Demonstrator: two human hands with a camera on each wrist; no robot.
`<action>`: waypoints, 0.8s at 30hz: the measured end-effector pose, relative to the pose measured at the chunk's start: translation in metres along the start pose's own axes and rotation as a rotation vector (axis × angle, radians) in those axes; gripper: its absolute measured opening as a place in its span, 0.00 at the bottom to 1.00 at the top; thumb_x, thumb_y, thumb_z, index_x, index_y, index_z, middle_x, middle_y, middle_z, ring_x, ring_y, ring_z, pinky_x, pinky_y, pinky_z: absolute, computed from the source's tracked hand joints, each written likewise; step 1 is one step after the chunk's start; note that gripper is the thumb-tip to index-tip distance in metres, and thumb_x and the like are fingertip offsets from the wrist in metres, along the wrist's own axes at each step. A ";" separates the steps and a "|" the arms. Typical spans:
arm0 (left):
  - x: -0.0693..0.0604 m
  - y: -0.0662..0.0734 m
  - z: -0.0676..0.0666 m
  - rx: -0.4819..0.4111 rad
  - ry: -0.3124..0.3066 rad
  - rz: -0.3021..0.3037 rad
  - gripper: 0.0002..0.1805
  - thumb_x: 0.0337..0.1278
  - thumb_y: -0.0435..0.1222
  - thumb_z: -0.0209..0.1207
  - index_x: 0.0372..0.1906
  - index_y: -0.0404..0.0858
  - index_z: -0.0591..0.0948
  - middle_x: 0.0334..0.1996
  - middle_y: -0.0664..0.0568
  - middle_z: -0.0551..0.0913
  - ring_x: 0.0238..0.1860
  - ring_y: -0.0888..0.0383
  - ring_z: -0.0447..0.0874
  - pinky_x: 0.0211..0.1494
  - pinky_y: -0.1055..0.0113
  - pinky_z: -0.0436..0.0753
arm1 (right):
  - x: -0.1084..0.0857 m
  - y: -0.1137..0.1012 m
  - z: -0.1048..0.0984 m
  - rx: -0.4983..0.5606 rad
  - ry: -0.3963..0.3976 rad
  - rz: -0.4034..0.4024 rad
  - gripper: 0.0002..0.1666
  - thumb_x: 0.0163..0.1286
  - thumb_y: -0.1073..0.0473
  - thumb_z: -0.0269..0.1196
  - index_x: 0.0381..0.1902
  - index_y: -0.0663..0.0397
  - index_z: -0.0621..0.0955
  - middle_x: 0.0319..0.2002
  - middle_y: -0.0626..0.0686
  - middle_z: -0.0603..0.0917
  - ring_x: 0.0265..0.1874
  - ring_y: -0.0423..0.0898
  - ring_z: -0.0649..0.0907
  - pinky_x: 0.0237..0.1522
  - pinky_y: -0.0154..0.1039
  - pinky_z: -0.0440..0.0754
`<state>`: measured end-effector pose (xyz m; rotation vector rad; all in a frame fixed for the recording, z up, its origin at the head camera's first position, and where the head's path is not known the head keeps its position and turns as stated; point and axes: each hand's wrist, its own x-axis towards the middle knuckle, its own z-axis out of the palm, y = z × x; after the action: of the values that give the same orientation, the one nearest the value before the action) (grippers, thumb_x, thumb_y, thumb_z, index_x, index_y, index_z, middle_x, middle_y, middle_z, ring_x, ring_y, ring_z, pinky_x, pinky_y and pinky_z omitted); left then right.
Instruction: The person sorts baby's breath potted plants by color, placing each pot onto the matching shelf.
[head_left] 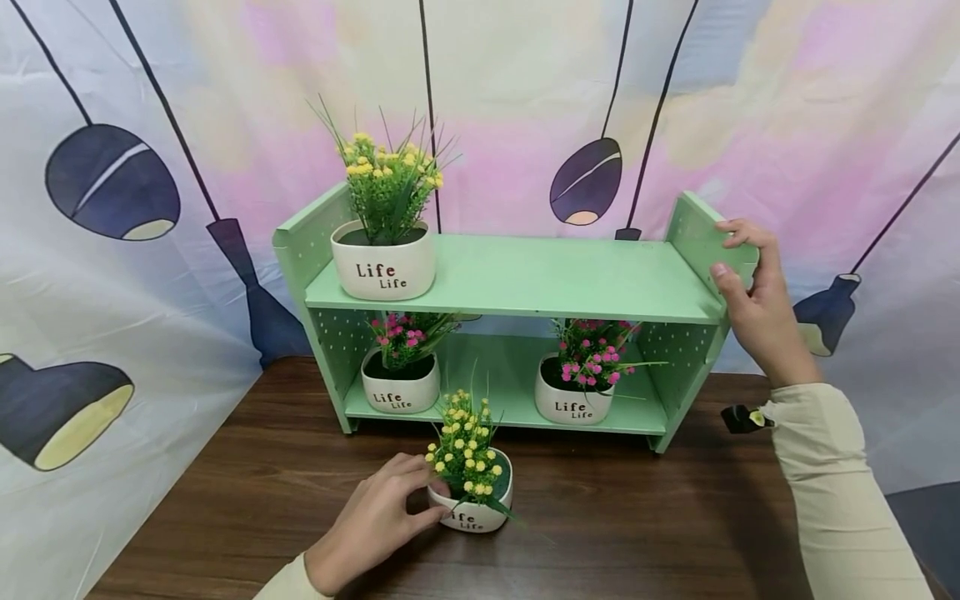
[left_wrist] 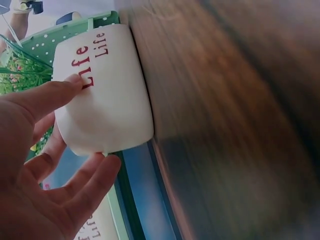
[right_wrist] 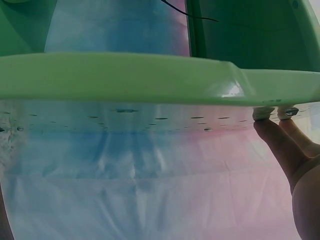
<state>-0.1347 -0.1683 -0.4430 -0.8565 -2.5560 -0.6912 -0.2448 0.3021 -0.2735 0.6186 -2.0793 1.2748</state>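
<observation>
A white oval pot of artificial yellow flowers [head_left: 474,517], printed "Life", stands on the brown table in front of a green two-tier shelf [head_left: 555,271]. My left hand [head_left: 382,517] pinches the pot's left side. In the left wrist view the thumb [left_wrist: 70,86] lies on the lettered front of the white pot [left_wrist: 107,110], with other fingers round its side and rim. My right hand [head_left: 768,304] grips the upper edge of the shelf's right side panel. Two of its fingers [right_wrist: 277,145] touch that panel [right_wrist: 150,80] in the right wrist view.
Another pot of yellow flowers [head_left: 382,267] stands at the left of the top tier. Below are two pots with pink flowers, one left [head_left: 401,390] and one right [head_left: 573,404]. A cloth backdrop printed with lamps [head_left: 510,100] hangs behind the table [head_left: 247,500].
</observation>
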 end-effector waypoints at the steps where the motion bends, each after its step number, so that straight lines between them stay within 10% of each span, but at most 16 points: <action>1: 0.002 0.001 0.001 0.008 0.002 -0.007 0.14 0.51 0.41 0.81 0.35 0.60 0.86 0.36 0.74 0.79 0.46 0.65 0.81 0.35 0.66 0.83 | 0.000 0.000 0.000 0.000 0.000 0.001 0.22 0.85 0.59 0.51 0.69 0.61 0.62 0.80 0.44 0.60 0.74 0.47 0.63 0.41 0.29 0.79; 24: 0.025 0.015 0.018 0.079 0.030 -0.187 0.12 0.48 0.41 0.82 0.33 0.55 0.87 0.35 0.71 0.81 0.43 0.62 0.82 0.34 0.62 0.83 | -0.001 0.001 0.000 0.028 0.001 -0.012 0.23 0.84 0.60 0.52 0.69 0.64 0.61 0.80 0.46 0.60 0.72 0.49 0.65 0.41 0.30 0.79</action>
<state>-0.1476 -0.1363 -0.4413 -0.5830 -2.6398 -0.6457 -0.2443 0.3022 -0.2750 0.6412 -2.0573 1.2992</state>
